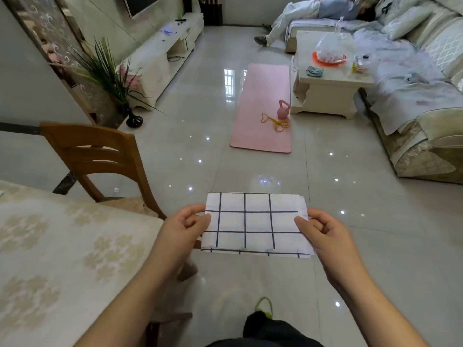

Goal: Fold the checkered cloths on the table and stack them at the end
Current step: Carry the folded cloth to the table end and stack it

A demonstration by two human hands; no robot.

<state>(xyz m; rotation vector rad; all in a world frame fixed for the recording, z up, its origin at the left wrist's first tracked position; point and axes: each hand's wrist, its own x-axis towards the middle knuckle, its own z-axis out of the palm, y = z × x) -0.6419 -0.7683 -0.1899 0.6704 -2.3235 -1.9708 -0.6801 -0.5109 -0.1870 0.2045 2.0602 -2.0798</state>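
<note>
A white cloth with a dark grid pattern [255,224] is held flat in the air over the floor, folded into a small rectangle with its layered edges toward me. My left hand [185,226] pinches its left edge and my right hand [318,231] pinches its right edge. The table [62,246], covered with a cream floral cloth, lies to my left; no other checkered cloth shows on the part of it in view.
A wooden chair [100,156] stands at the table's far corner. On the tiled floor ahead lie a pink mat [263,101] with a pink kettlebell [283,110]. A coffee table [328,78] and sofa [413,101] are at the right; a person lies on the far sofa.
</note>
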